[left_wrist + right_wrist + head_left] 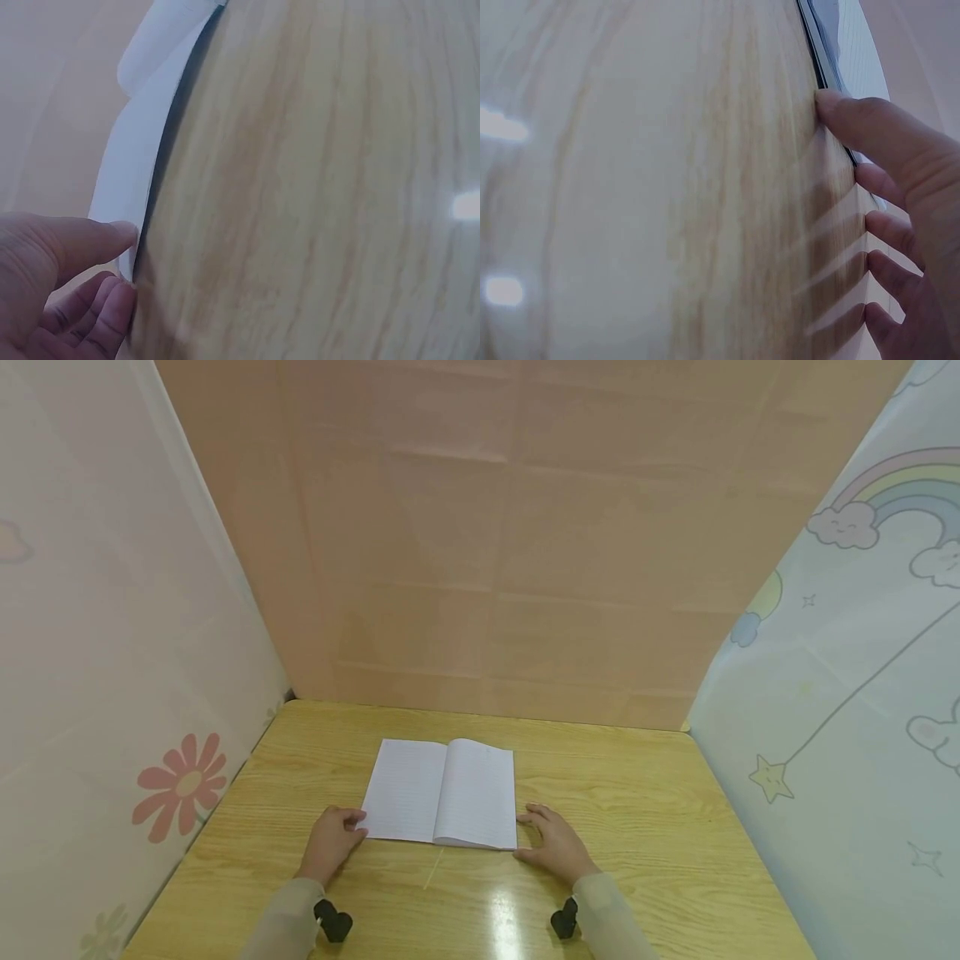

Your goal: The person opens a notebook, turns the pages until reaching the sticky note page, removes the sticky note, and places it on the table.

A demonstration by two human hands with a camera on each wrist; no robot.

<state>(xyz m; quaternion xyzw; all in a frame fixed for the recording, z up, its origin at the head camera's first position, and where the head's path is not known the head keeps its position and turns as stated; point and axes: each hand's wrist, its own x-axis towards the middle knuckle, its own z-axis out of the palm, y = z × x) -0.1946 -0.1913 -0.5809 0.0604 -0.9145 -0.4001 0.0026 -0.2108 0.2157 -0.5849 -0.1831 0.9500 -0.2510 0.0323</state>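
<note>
- Showing in the head view: an open notebook (457,793) on the table (637,793), between hands set well apart.
- Pinching the near left corner with the left hand (332,839), thumb on top.
- Resting the right hand (557,845) at the near right corner, thumb against the edge, fingers spread.
- Watch for possible creasing or tearing, caused by pulling on the pinched corner alone.
- Guard against possible skewing, caused by uneven pressure from opposite sides.
- Allow for possible page flipping, caused by bowing near the fold.
</note>
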